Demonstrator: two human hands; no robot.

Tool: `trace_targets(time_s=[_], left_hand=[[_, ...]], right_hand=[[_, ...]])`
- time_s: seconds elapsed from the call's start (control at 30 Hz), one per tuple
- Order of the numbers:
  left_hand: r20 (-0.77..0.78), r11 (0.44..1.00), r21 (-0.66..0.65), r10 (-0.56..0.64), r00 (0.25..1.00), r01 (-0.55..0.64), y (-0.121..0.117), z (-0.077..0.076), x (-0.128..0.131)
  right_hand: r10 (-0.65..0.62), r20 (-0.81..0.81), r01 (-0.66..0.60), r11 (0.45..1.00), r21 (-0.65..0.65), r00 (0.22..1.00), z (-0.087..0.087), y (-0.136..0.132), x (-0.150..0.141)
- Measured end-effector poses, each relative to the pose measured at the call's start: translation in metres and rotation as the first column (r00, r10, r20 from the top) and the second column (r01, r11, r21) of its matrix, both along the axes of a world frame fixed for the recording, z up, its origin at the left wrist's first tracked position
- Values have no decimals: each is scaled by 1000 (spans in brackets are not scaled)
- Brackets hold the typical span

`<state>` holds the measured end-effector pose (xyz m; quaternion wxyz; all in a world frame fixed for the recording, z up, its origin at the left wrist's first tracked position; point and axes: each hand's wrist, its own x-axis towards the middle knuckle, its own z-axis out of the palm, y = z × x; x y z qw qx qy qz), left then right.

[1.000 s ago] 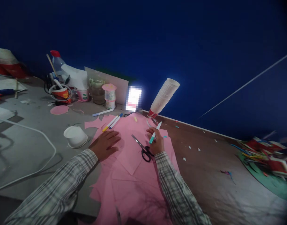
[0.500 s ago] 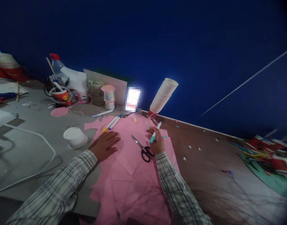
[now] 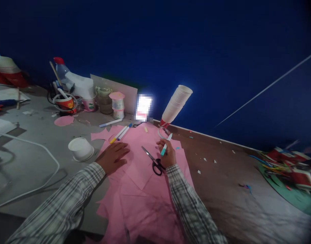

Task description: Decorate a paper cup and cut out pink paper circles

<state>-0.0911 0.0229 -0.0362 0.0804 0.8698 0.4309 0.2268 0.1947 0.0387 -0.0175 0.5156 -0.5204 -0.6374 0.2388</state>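
My left hand (image 3: 112, 156) lies flat with fingers spread on the pink paper sheets (image 3: 142, 189) that cover the table in front of me. My right hand (image 3: 167, 155) is closed round a white marker with a teal cap (image 3: 165, 145), held tip up above the paper. Black-handled scissors (image 3: 152, 160) lie open on the pink paper just left of my right hand. Two markers (image 3: 121, 133), one yellow-ended and one blue-ended, rest on the paper beyond my left hand.
An upturned white bowl (image 3: 80, 148) sits left of my left hand. A tilted stack of white cups (image 3: 176, 103), a tape ring (image 3: 163, 132), jars and a tool cup (image 3: 65, 100) line the blue wall. A white cable (image 3: 30, 142) loops at left; colourful scraps (image 3: 284, 167) lie right.
My right hand with the marker has shifted slightly left and toward the scissors. My left hand stays flat on the paper. The view has drifted a little.
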Motion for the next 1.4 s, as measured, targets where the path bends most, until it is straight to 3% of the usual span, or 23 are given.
trace_targets(time_s=[0.43, 0.73, 0.9, 1.0, 1.1, 1.2, 1.4], left_hand=[[18, 1000, 6, 5, 1000, -5, 0, -2, 0], [19, 1000, 7, -15, 1000, 15, 1, -2, -1], [27, 998, 28, -54, 998, 53, 0, 2, 0], [40, 998, 25, -52, 998, 51, -1, 2, 1], [91, 999, 24, -45, 995, 43, -2, 0, 2], [194, 999, 47, 12, 981, -22, -2, 1, 0], [249, 950, 108, 259, 933, -292, 4, 10, -13]], right_hand=[[10, -24, -11, 999, -46, 1000, -10, 2, 3], [8, -11, -7, 1000, 8, 1000, 18, -18, -8], [129, -252, -142, 989, -33, 959, 27, -35, -20], [189, -404, -238, 969, -73, 895, 17, -44, -30], [178, -430, -247, 962, -111, 885, 5, -52, -40], [140, -396, -201, 973, -116, 908, 1, -59, -45], [169, -237, -186, 981, -52, 957, 13, -65, -48]])
